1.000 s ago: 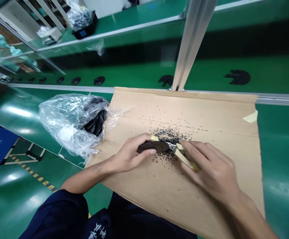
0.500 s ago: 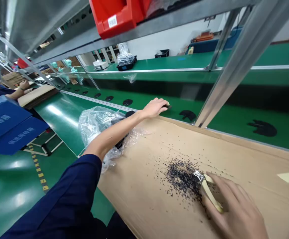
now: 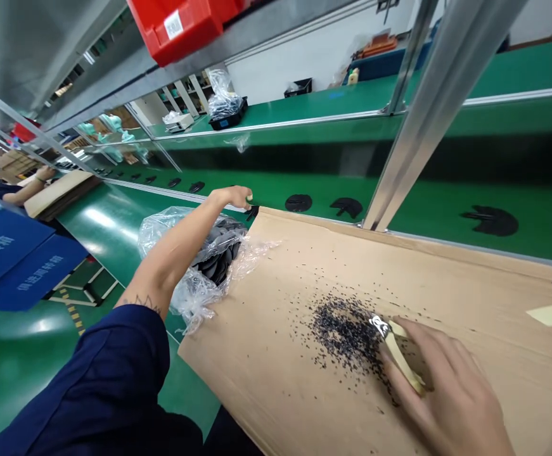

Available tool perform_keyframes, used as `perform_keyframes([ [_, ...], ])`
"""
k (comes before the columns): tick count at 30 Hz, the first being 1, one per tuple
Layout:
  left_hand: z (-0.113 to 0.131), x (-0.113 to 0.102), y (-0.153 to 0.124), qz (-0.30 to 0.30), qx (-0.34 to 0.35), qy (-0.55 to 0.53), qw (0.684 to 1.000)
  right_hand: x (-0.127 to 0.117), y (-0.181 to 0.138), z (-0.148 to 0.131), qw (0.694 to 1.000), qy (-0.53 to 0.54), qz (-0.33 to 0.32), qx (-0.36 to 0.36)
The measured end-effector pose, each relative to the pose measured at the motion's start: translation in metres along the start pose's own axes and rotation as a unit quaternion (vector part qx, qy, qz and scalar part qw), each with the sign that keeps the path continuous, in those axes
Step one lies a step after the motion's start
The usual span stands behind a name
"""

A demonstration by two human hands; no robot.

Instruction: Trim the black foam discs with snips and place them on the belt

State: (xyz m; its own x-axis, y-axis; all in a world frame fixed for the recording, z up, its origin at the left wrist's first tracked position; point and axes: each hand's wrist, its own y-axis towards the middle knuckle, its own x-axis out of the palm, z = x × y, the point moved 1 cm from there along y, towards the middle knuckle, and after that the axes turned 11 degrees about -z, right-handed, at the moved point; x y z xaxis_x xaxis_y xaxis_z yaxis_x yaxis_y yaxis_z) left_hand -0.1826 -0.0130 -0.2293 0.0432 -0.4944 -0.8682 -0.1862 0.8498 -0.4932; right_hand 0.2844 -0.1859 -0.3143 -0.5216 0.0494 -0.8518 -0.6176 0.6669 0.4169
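Observation:
My right hand (image 3: pixel 451 380) is wrapped around the cream-yellow handles of small nippers (image 3: pixel 394 351). Their metal jaws point at a heap of tiny black bits (image 3: pixel 342 332) on brown cardboard (image 3: pixel 237 354). Stretched far forward, my left hand (image 3: pixel 235 196) is at the belt's near edge, its fingers closed on a flat black piece (image 3: pixel 253 212) that hangs below the fingertips. A clear plastic bag (image 3: pixel 194 297) full of similar black pieces (image 3: pixel 218 259) lies under my left forearm. Just right of that hand, a rounded black piece (image 3: pixel 298 202) rests on the green belt.
More black pieces (image 3: pixel 489 220) are spaced along the belt (image 3: pixel 432 209). A slanted metal post (image 3: pixel 399 145) rises beside it, and a red bin (image 3: pixel 185 28) sits on the shelf overhead. At left are blue boxes (image 3: pixel 14 253) and a co-worker's arm (image 3: pixel 31 187).
My left hand has moved left along the belt edge, leaving a black piece lying where it was, and now holds a piece near the bag. My right hand stays with the nippers.

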Motion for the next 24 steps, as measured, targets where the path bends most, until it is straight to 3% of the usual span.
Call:
perform_keyframes([
  [6, 0.0, 0.036, -0.004, 0.017, -0.021, -0.03, 0.999, 0.0, 0.001, -0.002, 1.0, -0.013, -0.009, -0.005],
  [12, 0.017, 0.046, -0.01, 0.063, -0.048, -0.048, 0.996, 0.003, 0.001, -0.004, 1.0, -0.009, -0.015, -0.006],
  [18, 0.019, 0.035, -0.041, 0.151, -0.051, -0.062, 0.985, 0.001, -0.001, -0.01, 1.0, -0.006, -0.007, 0.0],
  [24, 0.033, 0.019, -0.096, 0.254, 0.062, -0.089, 0.961, -0.002, -0.002, -0.012, 0.995, 0.09, 0.003, 0.046],
])
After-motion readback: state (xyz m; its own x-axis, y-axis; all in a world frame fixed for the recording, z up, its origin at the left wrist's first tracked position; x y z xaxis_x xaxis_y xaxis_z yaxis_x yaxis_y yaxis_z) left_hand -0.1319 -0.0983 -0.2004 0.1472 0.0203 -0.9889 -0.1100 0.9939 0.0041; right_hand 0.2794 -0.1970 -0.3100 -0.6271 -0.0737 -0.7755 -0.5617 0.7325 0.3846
